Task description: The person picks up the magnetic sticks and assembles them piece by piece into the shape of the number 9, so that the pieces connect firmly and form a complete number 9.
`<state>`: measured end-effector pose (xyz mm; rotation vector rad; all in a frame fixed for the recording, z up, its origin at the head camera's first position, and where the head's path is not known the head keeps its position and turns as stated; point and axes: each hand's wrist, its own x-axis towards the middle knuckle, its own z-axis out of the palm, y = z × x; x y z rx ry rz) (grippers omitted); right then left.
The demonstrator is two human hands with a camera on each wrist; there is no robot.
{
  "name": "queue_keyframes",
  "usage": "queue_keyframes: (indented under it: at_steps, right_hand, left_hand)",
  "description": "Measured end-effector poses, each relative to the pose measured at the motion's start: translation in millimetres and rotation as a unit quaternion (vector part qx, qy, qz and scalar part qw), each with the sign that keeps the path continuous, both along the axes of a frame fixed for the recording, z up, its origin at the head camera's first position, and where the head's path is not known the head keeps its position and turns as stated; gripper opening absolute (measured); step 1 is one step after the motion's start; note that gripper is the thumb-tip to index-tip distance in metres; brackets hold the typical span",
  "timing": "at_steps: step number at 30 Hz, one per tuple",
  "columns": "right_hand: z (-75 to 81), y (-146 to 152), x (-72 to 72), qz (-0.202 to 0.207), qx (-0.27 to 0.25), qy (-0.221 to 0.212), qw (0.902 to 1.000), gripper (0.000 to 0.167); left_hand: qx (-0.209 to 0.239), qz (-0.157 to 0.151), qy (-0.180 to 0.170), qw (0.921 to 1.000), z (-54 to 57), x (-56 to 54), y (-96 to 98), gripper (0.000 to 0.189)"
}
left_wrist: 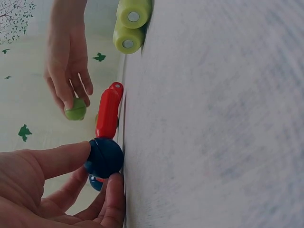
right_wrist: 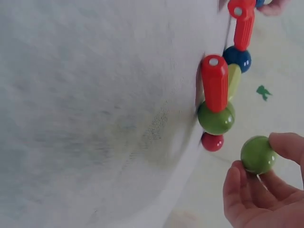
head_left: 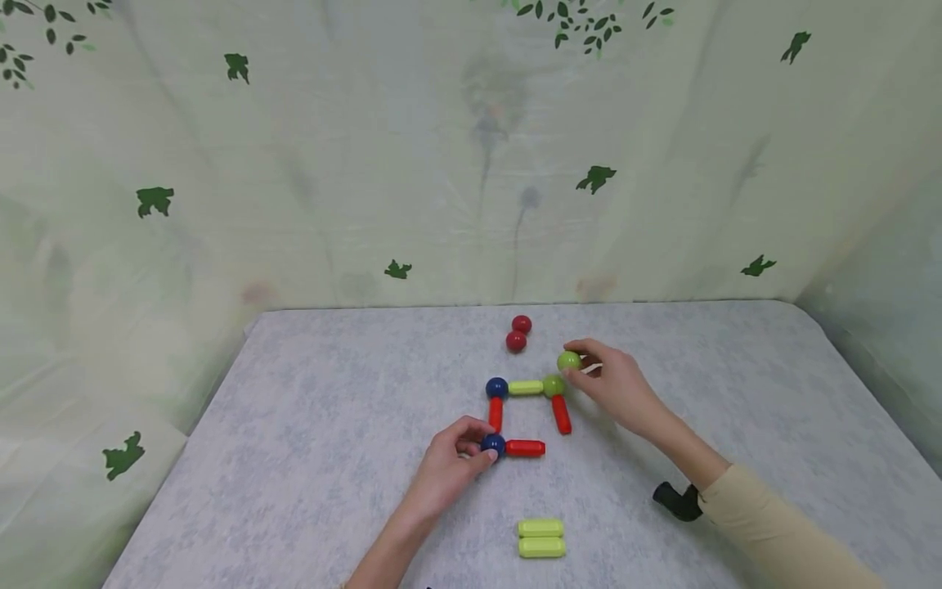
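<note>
In the head view my left hand point(head_left: 450, 462) pinches a blue ball point(head_left: 493, 444) between thumb and fingers. From that ball one red rod point(head_left: 526, 448) extends to the right and another red rod point(head_left: 496, 415) runs back to a second blue ball point(head_left: 497, 388). A yellow-green rod point(head_left: 526, 388) links this second ball to a green ball point(head_left: 553, 386), from which a third red rod point(head_left: 562, 415) points toward me. Together they form an open-cornered frame on the table. My right hand point(head_left: 618, 388) holds a loose green ball point(right_wrist: 258, 155) in its fingertips, raised above the table, apart from the frame.
Two red balls point(head_left: 518, 334) sit together behind the frame. Two yellow-green rods point(head_left: 541, 537) lie side by side nearer to me on the grey table point(head_left: 331, 393). A black object point(head_left: 677, 501) shows beside the right sleeve. A leaf-patterned cloth point(head_left: 412, 164) hangs behind the table.
</note>
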<state>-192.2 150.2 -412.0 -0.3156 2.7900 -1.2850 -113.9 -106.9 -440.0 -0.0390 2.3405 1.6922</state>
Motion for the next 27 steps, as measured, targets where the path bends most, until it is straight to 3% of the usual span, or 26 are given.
queue_keyframes:
  at_steps: [7, 13, 20, 27]
  right_hand:
    - [0.5, 7.9, 35.6, 0.025, 0.002, -0.015, 0.9996, 0.043]
    - [-1.3, 5.4, 56.1, 0.061, 0.002, -0.045, 0.9971, 0.036]
    - [-8.0, -0.9, 64.6, 0.118, 0.015, -0.062, 0.9909, 0.037]
    - [-13.2, -3.5, 64.0, 0.146, 0.044, -0.047, 0.9872, 0.034]
  left_hand:
    - [-0.001, 0.003, -0.007, 1.0000, 0.5, -0.8, 0.7, 0.027]
    - [0.007, -0.001, -0.002, 1.0000, -1.2, -0.9, -0.1, 0.027]
    - [0.014, -0.006, 0.005, 0.9999, -2.2, -1.4, -1.9, 0.027]
    - [0.016, -0.006, 0.003, 0.9999, -1.9, -0.9, -1.5, 0.027]
